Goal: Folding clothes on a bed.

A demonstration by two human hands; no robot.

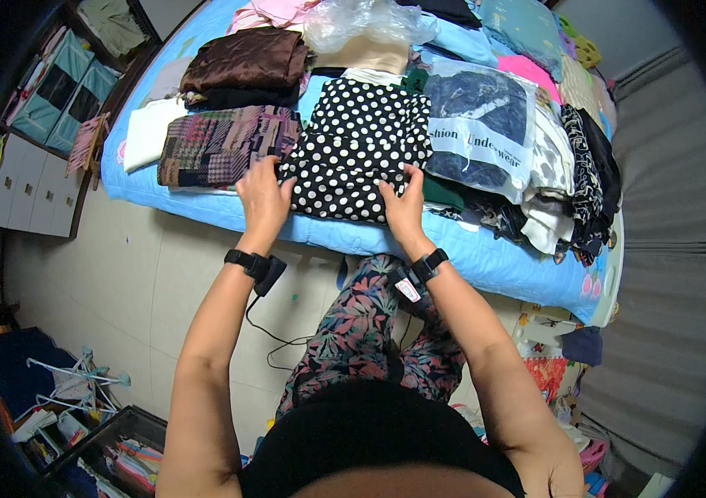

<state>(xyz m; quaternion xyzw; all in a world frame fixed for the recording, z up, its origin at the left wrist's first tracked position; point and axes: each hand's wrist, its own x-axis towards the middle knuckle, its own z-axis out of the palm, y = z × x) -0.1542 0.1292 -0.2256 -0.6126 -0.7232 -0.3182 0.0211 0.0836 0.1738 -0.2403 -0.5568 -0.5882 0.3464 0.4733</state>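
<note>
A folded black garment with white polka dots (353,155) lies on the light blue bed cover (203,208), close to the edge nearest me. My left hand (265,196) grips its lower left side, thumb on top, beside a folded plaid cloth (222,146). At the lower right corner of the dotted garment, my right hand (404,202) has its thumb and fingers on the fabric. A clear bag of dark clothing (477,124) with printed writing lies to the right. Behind are a dark brown satin cloth (244,59) and crumpled clear plastic (365,22).
White folded cloth (150,134) sits left on the bed. Black and white garments (583,180) pile up at the right, near a grey curtain (670,205). A cabinet (32,187) stands at the left; hangers (82,383) lie lower left. Cables run from my wrist straps.
</note>
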